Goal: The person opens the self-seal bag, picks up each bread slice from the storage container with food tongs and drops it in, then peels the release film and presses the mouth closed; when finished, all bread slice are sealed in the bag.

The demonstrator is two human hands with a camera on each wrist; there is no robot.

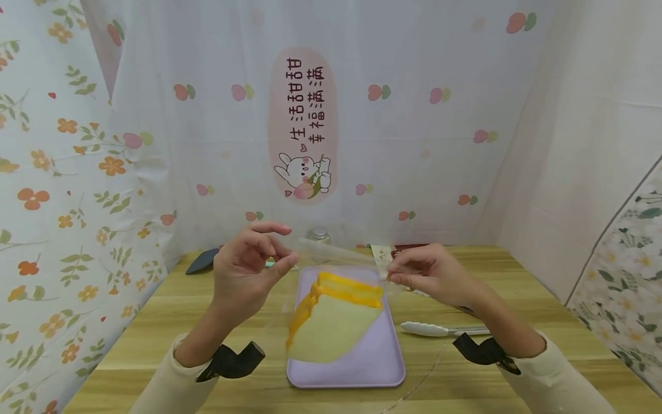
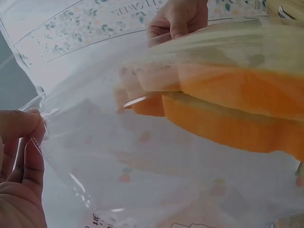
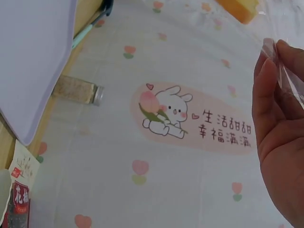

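Observation:
Both hands stretch the mouth of a clear plastic bag (image 1: 336, 252) between them. My left hand (image 1: 250, 259) pinches one edge of the film between thumb and fingers, as the left wrist view shows. Opposite it, the right hand (image 1: 431, 273) pinches the other edge, with the film (image 3: 281, 71) between thumb and fingertips. Bread slices (image 1: 331, 328), pale yellow with an orange crust, hang tilted in the bag, overlapping the lilac tray (image 1: 343, 376) in the head view. Seen from the left wrist, the orange crusts (image 2: 228, 128) lie stacked behind the film.
White-handled tongs (image 1: 429, 329) lie right of the tray, partly behind the right wrist. A small capped glass jar (image 3: 76, 90) stands behind the tray. Printed seasoning packets (image 3: 19, 204) are at the back right. A dark spatula head (image 1: 203, 261) rests at the back left.

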